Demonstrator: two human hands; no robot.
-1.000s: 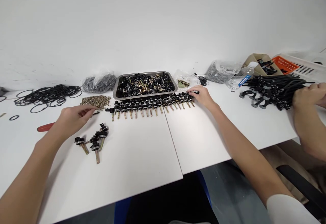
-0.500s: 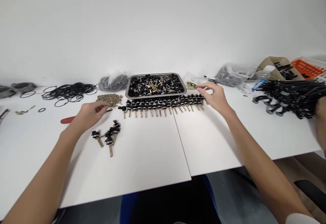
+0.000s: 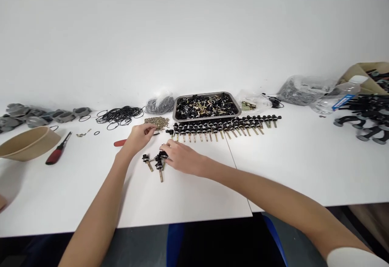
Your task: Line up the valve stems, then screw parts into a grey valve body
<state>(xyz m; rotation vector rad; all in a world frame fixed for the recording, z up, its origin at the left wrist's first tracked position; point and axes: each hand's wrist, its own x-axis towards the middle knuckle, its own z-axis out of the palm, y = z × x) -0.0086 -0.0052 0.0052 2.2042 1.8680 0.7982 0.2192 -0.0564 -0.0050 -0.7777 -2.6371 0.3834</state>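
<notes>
My left hand (image 3: 140, 135) is closed in a pinch just in front of a heap of small brass-coloured pieces (image 3: 156, 122); whatever lies between its fingertips is too small to make out. Beneath it a red-handled tool (image 3: 120, 142) lies on the table, partly hidden. My right hand (image 3: 184, 157) reaches across to a small group of black fittings with brass-coloured stems (image 3: 159, 165), its fingers curled around one at the group's right side. Behind, a long row of the same fittings (image 3: 216, 128) stretches along the front of a metal tray (image 3: 206, 118) heaped with similar parts.
Black rubber rings (image 3: 120, 116) and a bag of dark parts (image 3: 160, 104) lie left of the tray. Further left are a red-and-black screwdriver (image 3: 58, 149), a tan bin (image 3: 30, 142) and grey parts (image 3: 63, 116). Rightward stand a plastic bottle (image 3: 340, 95) and black parts (image 3: 364, 117).
My right hand has moved from the bag beside the tray leftward to the small group of fittings. My left hand stays by the brass-coloured heap. The view has turned left.
</notes>
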